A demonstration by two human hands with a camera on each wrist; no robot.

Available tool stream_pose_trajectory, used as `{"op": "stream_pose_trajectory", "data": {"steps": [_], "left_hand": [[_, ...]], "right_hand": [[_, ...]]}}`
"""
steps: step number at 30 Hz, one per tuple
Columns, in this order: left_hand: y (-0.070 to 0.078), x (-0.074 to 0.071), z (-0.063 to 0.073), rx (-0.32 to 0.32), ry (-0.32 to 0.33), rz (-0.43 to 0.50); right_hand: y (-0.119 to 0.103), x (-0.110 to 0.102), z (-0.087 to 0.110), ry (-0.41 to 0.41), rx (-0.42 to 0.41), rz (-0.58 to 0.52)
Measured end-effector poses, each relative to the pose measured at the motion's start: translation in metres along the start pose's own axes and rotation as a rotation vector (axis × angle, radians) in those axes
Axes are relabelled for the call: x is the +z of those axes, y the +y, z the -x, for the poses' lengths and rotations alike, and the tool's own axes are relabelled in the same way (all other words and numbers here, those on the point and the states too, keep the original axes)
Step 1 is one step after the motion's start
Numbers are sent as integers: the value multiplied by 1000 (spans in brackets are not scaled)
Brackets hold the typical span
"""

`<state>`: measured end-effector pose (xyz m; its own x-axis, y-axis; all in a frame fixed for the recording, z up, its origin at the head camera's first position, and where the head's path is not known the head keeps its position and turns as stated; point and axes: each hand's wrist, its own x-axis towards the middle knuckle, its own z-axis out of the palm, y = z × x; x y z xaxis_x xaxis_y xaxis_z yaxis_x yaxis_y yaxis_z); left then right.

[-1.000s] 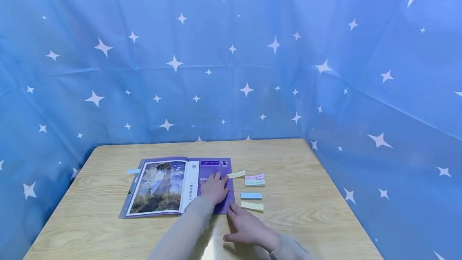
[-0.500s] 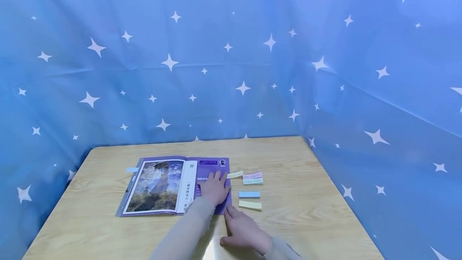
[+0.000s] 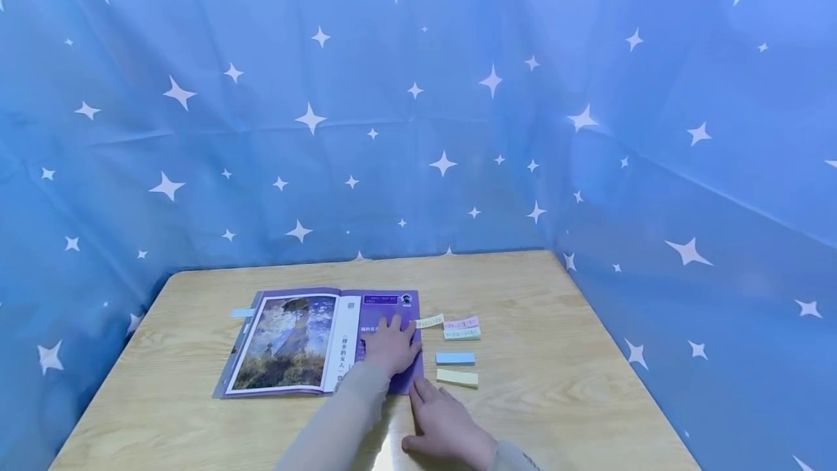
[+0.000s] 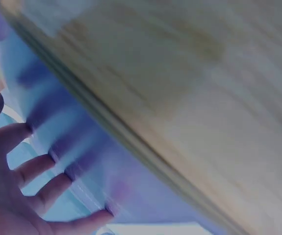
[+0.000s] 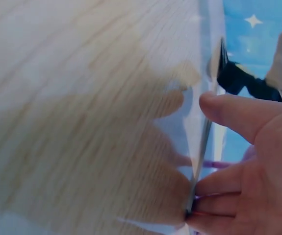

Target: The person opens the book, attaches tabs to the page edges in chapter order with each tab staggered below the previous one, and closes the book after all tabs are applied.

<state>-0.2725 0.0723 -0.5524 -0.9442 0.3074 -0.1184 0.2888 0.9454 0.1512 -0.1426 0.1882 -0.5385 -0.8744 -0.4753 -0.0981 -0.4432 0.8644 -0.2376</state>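
Note:
An open magazine [image 3: 345, 340] lies on the wooden table, with a painting [image 3: 286, 344] on its left page and a purple right page [image 3: 408, 369]. My left hand [image 3: 391, 349] rests on the purple page with its fingers spread. In the left wrist view, its fingertips [image 4: 62, 181] meet the page surface. At the magazine's lower right corner, the extended fingers of my right hand [image 3: 447, 424] touch the edge, thumb apart and resting toward the table. A yellow strip with handwriting [image 3: 429, 321] sticks out from the right page edge, just beyond my left fingers.
Right of the magazine lie pink [image 3: 461, 323] and green [image 3: 461, 334] handwritten sticky strips, a blue sticky-note pad [image 3: 455, 358] and a yellow sticky-note pad [image 3: 457, 378]. A blue tab [image 3: 242, 312] projects from the left page edge. A blue star-patterned curtain [image 3: 366, 107] stands behind the table [image 3: 536, 355].
My right hand has shifted slightly toward me at the magazine's lower corner, its fingers closer together. The left hand stays on the page. The head view has moved a little.

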Motion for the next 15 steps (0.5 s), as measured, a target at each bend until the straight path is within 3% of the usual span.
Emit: {"op": "stream_pose_trajectory", "data": {"steps": [8,12,15], "left_hand": [[9,6,-1,-49,28,17],[11,6,-2,-43,-15,8],[11,8,-3,-62,-13,12]], "right_hand": [[-1,3,2,23,-12,-8],[2,1,0,17,2,-15],[2,2,-2,1,-4,-18]]}}
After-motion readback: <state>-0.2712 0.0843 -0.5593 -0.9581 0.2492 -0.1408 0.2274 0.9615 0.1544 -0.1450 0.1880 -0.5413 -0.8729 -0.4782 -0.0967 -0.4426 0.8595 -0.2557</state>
